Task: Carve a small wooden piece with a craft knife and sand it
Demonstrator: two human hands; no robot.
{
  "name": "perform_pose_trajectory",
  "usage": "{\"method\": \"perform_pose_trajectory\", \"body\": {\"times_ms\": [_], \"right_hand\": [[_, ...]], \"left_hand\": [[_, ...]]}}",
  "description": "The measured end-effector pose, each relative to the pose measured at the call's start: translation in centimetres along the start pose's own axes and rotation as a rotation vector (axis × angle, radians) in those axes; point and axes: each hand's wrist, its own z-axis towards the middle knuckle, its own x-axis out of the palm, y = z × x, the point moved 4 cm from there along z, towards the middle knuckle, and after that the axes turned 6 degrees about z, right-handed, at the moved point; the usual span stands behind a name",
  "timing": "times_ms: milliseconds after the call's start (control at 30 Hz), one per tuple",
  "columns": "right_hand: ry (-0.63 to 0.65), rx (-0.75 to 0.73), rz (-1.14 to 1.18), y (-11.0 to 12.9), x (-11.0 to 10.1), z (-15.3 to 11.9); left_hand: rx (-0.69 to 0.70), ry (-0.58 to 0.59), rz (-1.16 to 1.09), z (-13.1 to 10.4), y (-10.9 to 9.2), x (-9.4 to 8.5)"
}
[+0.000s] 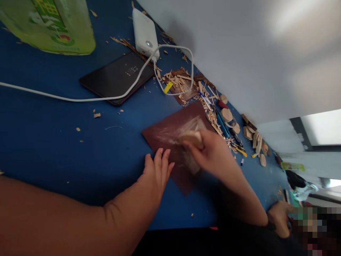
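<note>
A reddish-brown sheet of sandpaper (165,131) lies flat on the blue table, with pale dust streaked over its middle. My left hand (158,169) rests on its near left edge, fingers stretched out and holding nothing. Pinched in my right hand (210,147) is a pale piece of wood (193,138) with a rounded edge, held down at the dusty part of the sheet. The hand is smeared by motion, and its fingers hide part of the wood.
A white power bank (145,32) with a looping white cable (98,99) sits beyond a dark phone (114,80). Wood shavings (181,83), pens and knives (223,122) and wooden discs (227,115) line the wall. A green bag (61,32) stands far left. Another person's hand (279,215) shows lower right.
</note>
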Motion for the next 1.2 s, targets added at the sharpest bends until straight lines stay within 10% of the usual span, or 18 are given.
{"method": "perform_pose_trajectory", "body": {"times_ms": [100,467,833,1200], "right_hand": [[-0.18,0.148,-0.101,-0.8,-0.7,0.0],[0.033,-0.02,-0.135,1.3,-0.1,-0.5],[-0.132,0.152,-0.204,0.4,-0.7,-0.9],[0.012,-0.062,-0.157,1.9,0.1,-1.3]], "left_hand": [[-0.015,0.004,-0.034,-0.1,0.0,0.4],[0.007,-0.014,-0.033,-0.1,-0.2,0.3],[0.033,0.007,0.02,-0.1,0.2,0.2],[0.125,0.009,0.055,0.0,0.7,-0.9]]}}
